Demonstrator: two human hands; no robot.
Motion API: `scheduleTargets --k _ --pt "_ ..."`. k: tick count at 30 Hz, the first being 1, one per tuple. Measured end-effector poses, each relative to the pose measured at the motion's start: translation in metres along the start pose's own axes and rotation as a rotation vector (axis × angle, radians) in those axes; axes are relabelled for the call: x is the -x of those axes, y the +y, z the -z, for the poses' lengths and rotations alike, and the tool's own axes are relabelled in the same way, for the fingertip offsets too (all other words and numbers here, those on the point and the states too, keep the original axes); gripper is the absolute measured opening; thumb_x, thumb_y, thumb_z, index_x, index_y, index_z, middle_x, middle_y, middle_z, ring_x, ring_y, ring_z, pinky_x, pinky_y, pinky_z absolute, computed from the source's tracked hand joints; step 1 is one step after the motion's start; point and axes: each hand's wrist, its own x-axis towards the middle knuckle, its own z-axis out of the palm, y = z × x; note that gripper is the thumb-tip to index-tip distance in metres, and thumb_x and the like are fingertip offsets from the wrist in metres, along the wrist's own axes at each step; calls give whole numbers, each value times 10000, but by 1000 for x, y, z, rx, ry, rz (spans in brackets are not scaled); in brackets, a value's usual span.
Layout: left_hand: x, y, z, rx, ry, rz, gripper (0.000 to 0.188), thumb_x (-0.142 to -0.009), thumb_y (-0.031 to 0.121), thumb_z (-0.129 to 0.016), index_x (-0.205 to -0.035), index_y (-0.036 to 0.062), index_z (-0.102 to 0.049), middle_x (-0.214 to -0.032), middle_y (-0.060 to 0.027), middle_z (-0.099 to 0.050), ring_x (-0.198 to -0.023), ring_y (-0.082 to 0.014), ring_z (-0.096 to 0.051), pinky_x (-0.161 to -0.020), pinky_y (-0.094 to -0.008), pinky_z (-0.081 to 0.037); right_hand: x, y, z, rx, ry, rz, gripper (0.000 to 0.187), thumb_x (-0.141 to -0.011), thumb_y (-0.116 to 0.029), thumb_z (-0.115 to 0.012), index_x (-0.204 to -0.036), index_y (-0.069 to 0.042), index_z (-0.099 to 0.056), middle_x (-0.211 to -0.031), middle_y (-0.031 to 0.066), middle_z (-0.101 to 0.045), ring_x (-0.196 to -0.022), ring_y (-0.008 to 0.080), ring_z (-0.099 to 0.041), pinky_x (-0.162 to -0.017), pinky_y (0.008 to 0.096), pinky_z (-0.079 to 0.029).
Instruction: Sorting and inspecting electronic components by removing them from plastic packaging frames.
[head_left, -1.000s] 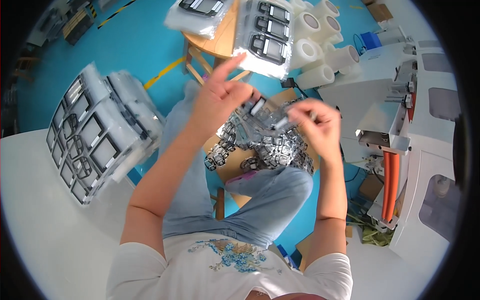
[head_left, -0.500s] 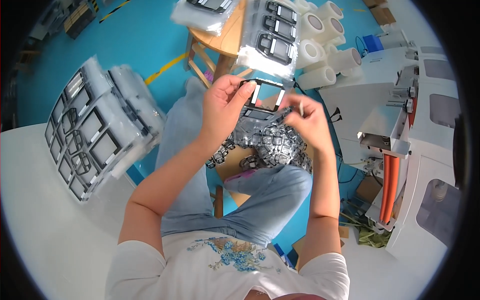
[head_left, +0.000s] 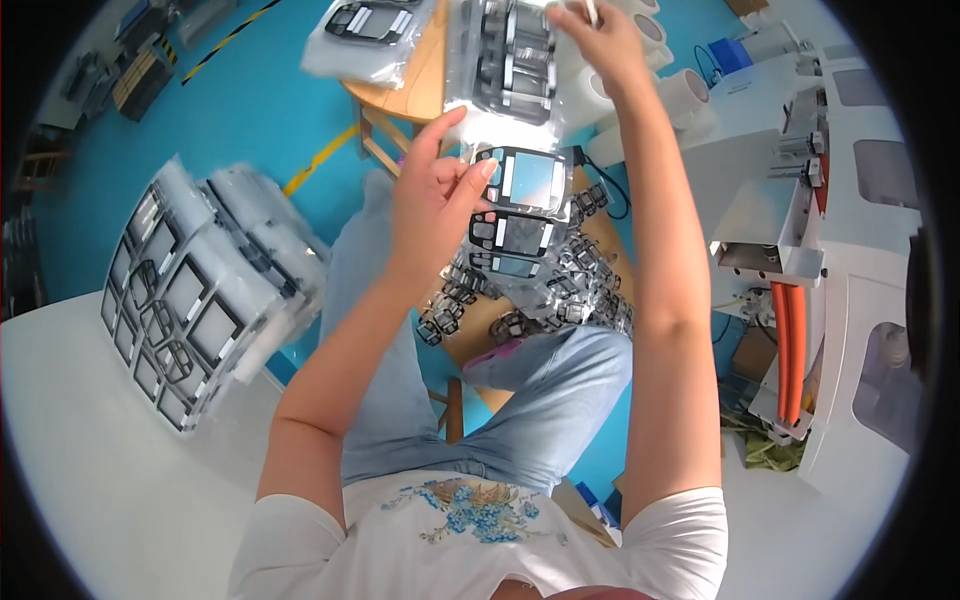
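My left hand (head_left: 435, 205) grips a clear plastic strip with its thumb over the edge of a black rectangular frame (head_left: 508, 178). More black frames hang below on the strip, and the lower end runs into a heap of film-covered frames (head_left: 590, 265) above my right knee. My right hand (head_left: 608, 42) is stretched far forward, its fingers closed round a thin white stick-like piece (head_left: 592, 12). It is beside a film sheet with black frames (head_left: 515, 65) on the wooden stool (head_left: 427, 85); whether the fingertips touch the sheet I cannot tell.
Another bagged frame (head_left: 365, 25) lies on the stool's left side. Stacked film packs (head_left: 190, 300) of black frames rest on the white table (head_left: 60, 400) at left. White film rolls (head_left: 685, 100) stand behind my right arm. A white machine (head_left: 850, 270) with orange tubes (head_left: 787, 350) is at right.
My right hand has moved forward from the strip to beside the film sheet on the stool. The strip in my left hand now hangs flatter, with more frames showing.
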Motion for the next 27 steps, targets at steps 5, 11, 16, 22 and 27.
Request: scheduleTargets --k 5,11,16,22,27 --pt "-9 -4 13 -122 -167 103 651 -948 33 -607 -1516 54 -289 -756 -25 -609 -745 -74 -595 -621 -250 -566 74 -22 36 -167 -139 -184 368 -963 -334 -628 -1134 -12 -679 -802 -10 -551 -701 74 -469 -629 250 -384" --pt "-30 5 32 -399 -327 182 738 -943 33 -593 -1567 115 -207 -737 -8 -588 -701 -54 -570 -647 -251 -571 135 -37 48 83 -200 171 177 -927 -82 -649 -1082 -32 -718 -809 90 -586 -737 169 -559 -672 284 -447" --pt "-39 14 34 -380 -448 234 817 -906 11 -628 -1577 132 -177 -695 -8 -607 -662 -56 -580 -651 -255 -568 135 -38 31 191 -258 411 177 -823 -59 -706 -993 -96 -735 -773 76 -591 -669 262 -592 -598 354 -472" --pt "-42 12 31 -198 -451 309 858 -882 5 -652 -1582 161 -183 -702 -11 -648 -641 -47 -583 -619 -224 -505 127 -37 3 214 -301 623 239 -740 -65 -679 -968 -120 -728 -776 47 -588 -742 246 -618 -615 379 -486" --pt "-43 13 38 -332 -458 244 856 -873 -1 -651 -1581 166 -198 -705 -11 -647 -662 -39 -587 -612 -225 -489 136 -59 36 748 -288 611 105 -711 -86 -602 -800 -69 -656 -763 58 -576 -761 247 -621 -664 381 -471"
